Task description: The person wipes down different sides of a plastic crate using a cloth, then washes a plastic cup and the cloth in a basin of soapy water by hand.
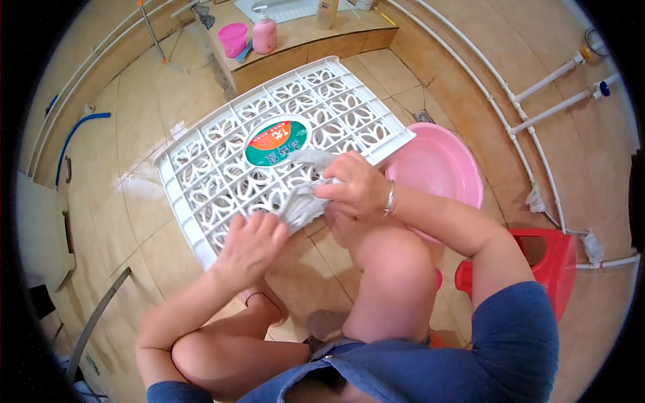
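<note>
A wet grey cloth (304, 207) is stretched between my two hands over the near edge of a white plastic lattice rack (176, 191). My right hand (355, 185) has its fingers curled round the cloth's right part. My left hand (252, 245) is closed at the cloth's lower left end, by the rack's front edge. A green and orange oval label (277, 140) sits in the rack's middle. The rack is tilted, and its right corner reaches over the rim of a pink basin (437, 161).
A red plastic stool (564, 269) stands at the right. On the tiled ledge are a pink cup (232, 40), a pink pump bottle (265, 35) and a beige bottle (327, 13). White pipes (470, 67) run along the right wall. A blue hose (80, 124) is at the left.
</note>
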`<state>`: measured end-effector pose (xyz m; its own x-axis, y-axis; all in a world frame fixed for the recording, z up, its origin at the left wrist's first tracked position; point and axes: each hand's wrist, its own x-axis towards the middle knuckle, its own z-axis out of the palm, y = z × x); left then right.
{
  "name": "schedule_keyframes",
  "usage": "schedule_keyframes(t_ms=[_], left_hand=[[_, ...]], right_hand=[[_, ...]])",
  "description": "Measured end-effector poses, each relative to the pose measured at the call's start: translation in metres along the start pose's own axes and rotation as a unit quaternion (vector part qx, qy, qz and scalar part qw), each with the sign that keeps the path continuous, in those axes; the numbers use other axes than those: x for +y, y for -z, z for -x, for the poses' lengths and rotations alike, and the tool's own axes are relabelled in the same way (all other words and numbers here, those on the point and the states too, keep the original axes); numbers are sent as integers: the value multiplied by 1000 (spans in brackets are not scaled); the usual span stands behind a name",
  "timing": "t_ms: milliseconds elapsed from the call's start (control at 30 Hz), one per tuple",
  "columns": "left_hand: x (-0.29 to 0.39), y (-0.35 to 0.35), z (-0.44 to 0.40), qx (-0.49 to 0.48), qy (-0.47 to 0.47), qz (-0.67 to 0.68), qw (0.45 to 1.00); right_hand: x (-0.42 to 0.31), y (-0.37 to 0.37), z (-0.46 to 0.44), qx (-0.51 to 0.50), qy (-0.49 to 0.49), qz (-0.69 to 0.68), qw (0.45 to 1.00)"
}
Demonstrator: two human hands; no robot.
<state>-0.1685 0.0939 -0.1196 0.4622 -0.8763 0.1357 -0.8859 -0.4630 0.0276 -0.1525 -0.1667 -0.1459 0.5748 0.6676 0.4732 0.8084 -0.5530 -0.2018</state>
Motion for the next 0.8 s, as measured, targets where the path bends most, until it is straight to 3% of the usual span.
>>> schedule_keyframes(t_ms=[100, 200, 367, 433, 500, 600, 667, 800], left_hand=[[-39, 4, 11, 31, 12, -81, 996], [-63, 2, 9, 30, 29, -106, 993], [-52, 11, -3, 60, 74, 42, 995], [-42, 5, -7, 81, 104, 93, 987], [-38, -10, -17, 95, 110, 96, 985], [-27, -7, -45, 70, 67, 119, 988], [-16, -14, -62, 111, 19, 104, 988], [-20, -28, -81, 156, 77, 135, 976]], right_hand=[[-5, -21, -26, 70, -30, 34, 997], [-2, -28, -40, 73, -49, 17, 996], [13, -13, -40, 74, -34, -56, 995], [33, -1, -28, -2, -34, -84, 996], [42, 15, -18, -17, -30, -109, 993], [58, 32, 4, -40, -92, -74, 992], [69, 48, 24, -40, -164, -34, 985], [66, 42, 19, -30, -227, 3, 973]])
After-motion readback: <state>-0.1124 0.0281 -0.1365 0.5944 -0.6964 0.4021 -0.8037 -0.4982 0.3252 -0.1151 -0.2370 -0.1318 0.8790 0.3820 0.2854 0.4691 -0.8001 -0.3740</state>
